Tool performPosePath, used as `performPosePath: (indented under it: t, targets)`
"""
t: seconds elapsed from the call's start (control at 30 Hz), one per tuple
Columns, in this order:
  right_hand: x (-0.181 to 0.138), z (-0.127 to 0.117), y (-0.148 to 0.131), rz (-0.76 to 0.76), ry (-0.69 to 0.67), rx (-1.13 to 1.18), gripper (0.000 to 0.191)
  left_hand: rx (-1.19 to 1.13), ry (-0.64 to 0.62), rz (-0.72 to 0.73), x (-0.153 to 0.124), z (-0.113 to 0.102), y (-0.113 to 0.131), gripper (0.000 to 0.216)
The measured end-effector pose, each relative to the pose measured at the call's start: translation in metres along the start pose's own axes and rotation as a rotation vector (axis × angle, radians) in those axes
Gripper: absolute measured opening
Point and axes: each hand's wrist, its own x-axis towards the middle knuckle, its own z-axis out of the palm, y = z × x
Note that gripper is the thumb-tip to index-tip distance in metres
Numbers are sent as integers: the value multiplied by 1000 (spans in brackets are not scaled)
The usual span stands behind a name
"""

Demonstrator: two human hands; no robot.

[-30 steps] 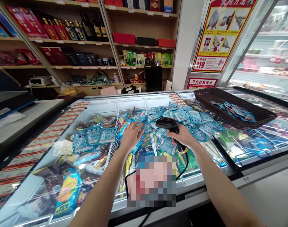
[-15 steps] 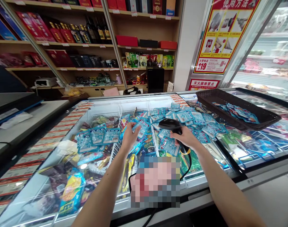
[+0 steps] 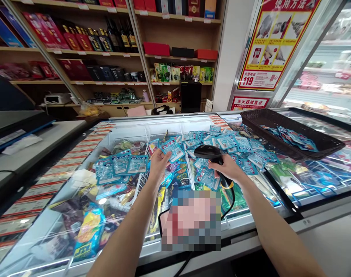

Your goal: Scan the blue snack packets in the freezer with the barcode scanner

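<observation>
My left hand (image 3: 159, 163) pinches a small blue packet (image 3: 175, 151) by its left edge, its barcode side facing up. In my right hand (image 3: 227, 167) is a black barcode scanner (image 3: 207, 151), gripped by its handle with the head pointing left toward the packet. A cable runs down from the handle. To the right, many like blue packets (image 3: 227, 141) lie spread over the glass top of a chest freezer (image 3: 129, 122). A smaller group of blue packets (image 3: 122, 165) lies left of my left hand.
A dark brown plastic basket (image 3: 322, 150) with several blue packets stands at the right on the freezer. A blurred-out flat object (image 3: 189, 221) lies at the near edge. Left is a grey counter (image 3: 57, 140); stocked shelves (image 3: 106, 52) line the back.
My left hand has turned slightly, and the blue packet in it lies flatter with its barcode further right. The scanner stays nearly in place; the whole view has shifted slightly.
</observation>
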Motion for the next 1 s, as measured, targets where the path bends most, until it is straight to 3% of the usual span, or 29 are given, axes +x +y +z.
performPosePath:
  t: [0.23, 0.67, 1.0]
  targets:
    - [-1, 2, -3, 2, -23, -29, 19, 124, -23, 50, 1, 0, -6, 45]
    - [-2, 6, -2, -30, -61, -36, 19, 212, 13, 75, -1, 3, -6, 28]
    - [-1, 7, -2, -24, -73, -72, 23, 219, 2, 86, 0, 3, -7, 27]
